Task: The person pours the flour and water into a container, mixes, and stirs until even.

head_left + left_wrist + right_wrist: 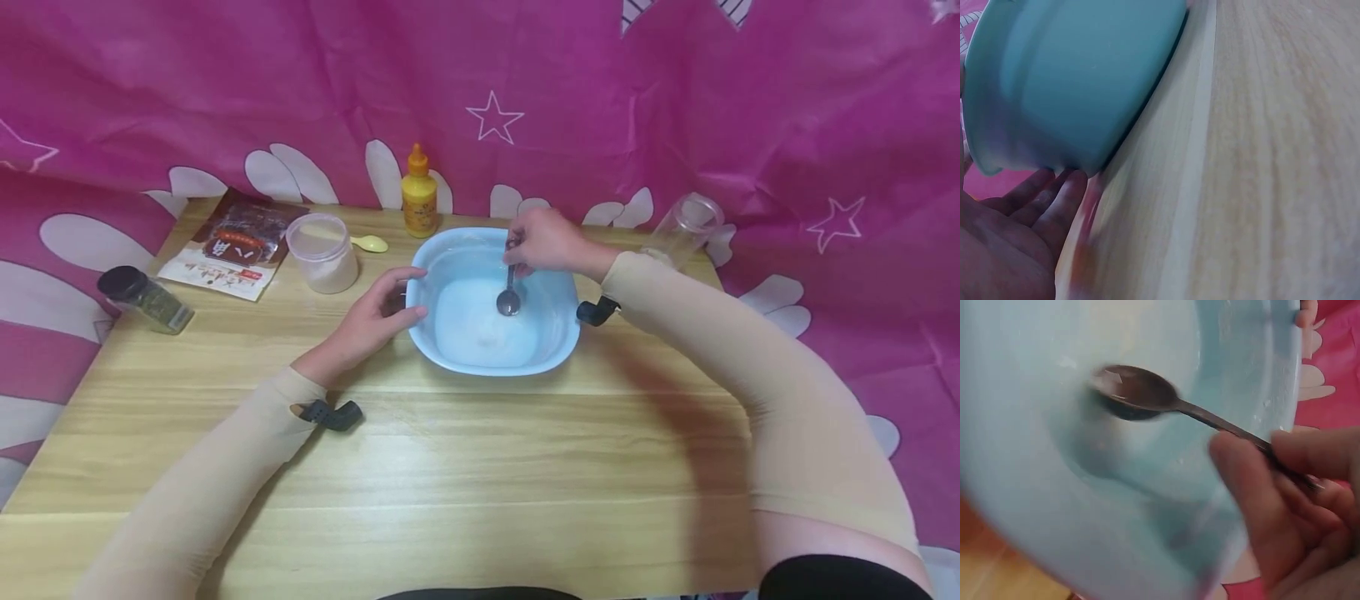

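A light blue plastic basin stands on the wooden table, with what looks like clear liquid and a whitish patch inside. My left hand holds its left side, thumb and index finger at the rim. In the left wrist view, other fingers of that hand touch the basin's outer wall. Above the basin's inside, my right hand pinches a metal spoon by its handle. The right wrist view shows the spoon's bowl with something shiny in it, and its reflection or shadow below.
Left of the basin are a dark-lidded spice jar, a brown-and-white packet, a clear tub of white contents and a yellow spoon. A yellow bottle stands behind. A clear container is at the back right, before a pink curtain.
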`<state>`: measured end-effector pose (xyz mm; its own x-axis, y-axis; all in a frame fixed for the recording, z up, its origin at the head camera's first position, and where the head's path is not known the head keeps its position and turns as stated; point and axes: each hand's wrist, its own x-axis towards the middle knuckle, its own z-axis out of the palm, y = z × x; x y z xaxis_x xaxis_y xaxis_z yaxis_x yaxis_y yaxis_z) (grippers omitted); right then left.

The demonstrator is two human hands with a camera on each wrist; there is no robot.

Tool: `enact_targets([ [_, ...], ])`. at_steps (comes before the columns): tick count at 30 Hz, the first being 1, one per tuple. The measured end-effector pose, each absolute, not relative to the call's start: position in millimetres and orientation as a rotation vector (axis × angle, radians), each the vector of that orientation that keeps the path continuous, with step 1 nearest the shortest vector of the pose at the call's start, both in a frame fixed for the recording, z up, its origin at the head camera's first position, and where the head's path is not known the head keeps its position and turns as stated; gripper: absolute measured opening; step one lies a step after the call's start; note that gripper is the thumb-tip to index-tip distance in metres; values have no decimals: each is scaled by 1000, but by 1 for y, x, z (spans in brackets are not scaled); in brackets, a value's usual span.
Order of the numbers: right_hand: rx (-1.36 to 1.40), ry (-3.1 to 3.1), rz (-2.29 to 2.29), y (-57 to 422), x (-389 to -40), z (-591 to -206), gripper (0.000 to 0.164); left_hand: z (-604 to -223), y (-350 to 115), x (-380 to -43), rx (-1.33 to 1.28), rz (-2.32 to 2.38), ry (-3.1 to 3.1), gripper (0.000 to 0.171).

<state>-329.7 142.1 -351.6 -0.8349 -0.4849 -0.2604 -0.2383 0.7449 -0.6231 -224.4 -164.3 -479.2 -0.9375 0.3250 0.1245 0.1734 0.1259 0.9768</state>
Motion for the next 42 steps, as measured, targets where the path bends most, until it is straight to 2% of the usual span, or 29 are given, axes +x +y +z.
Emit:
enact_targets([
  [8, -582, 2216, -878, 127, -317, -356, 10, -476, -164, -224, 494, 1926, 2262, 59],
  [13, -652, 2316, -923, 116, -325, -355, 8, -477, -165, -222, 468, 1927, 2265, 59],
  [19, -664, 2547, -780, 133, -335, -349, 6, -476, -163, -223, 496, 1930, 2260, 58],
  [23, -649, 2494, -690, 144, -334, -348, 8, -475, -163, -225, 508, 1927, 2265, 58],
  [30, -649, 2209, -795, 132, -326, -358, 9, -477, -164, -224, 507, 1935, 2258, 59],
  [35, -623, 2348, -886, 125, -330, -359, 7, -478, -164, -222, 501, 1953, 2252, 59],
  [42, -643, 2483, -682, 140, -334, -349, 6, -476, -163, -224, 503, 1947, 2242, 59],
])
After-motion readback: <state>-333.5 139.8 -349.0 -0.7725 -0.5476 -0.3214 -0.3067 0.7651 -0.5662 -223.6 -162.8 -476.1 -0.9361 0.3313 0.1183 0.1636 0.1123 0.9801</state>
